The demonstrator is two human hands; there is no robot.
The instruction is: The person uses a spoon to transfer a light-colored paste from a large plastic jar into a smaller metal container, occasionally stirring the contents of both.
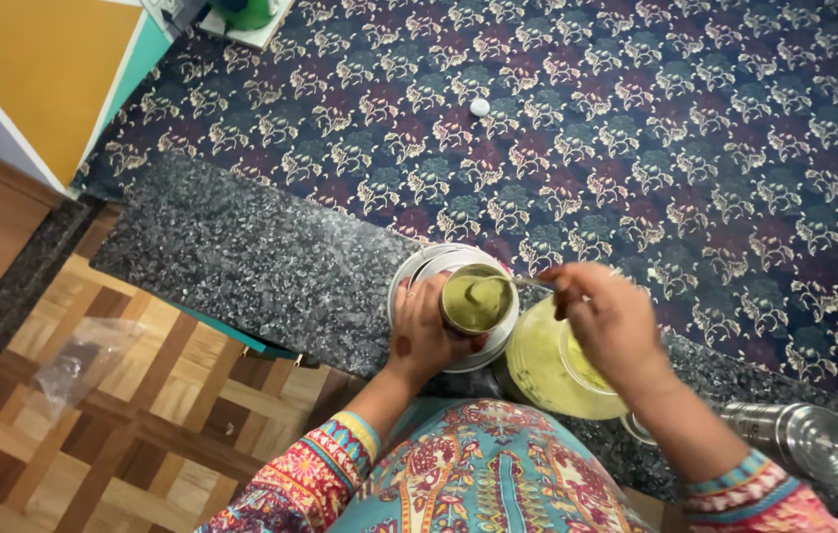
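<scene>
Mid-frame on the granite counter [241, 257], left hand [422, 336] wraps fingers around the cup of green paste [476, 301] on a white plate [404, 281], right hand [608, 321] pinches the spoon [508, 283] dipped inside, yellow-green bowl [549, 370] just beside; stirring goes best slow with the cup braced.

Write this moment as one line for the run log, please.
left hand: holds glass of green paste | right hand: spoon in glass | under: white plate | beside: yellow-green jar

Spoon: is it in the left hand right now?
No, the right hand holds the spoon in the green-filled cup, while the left hand grips the cup's side.
</scene>
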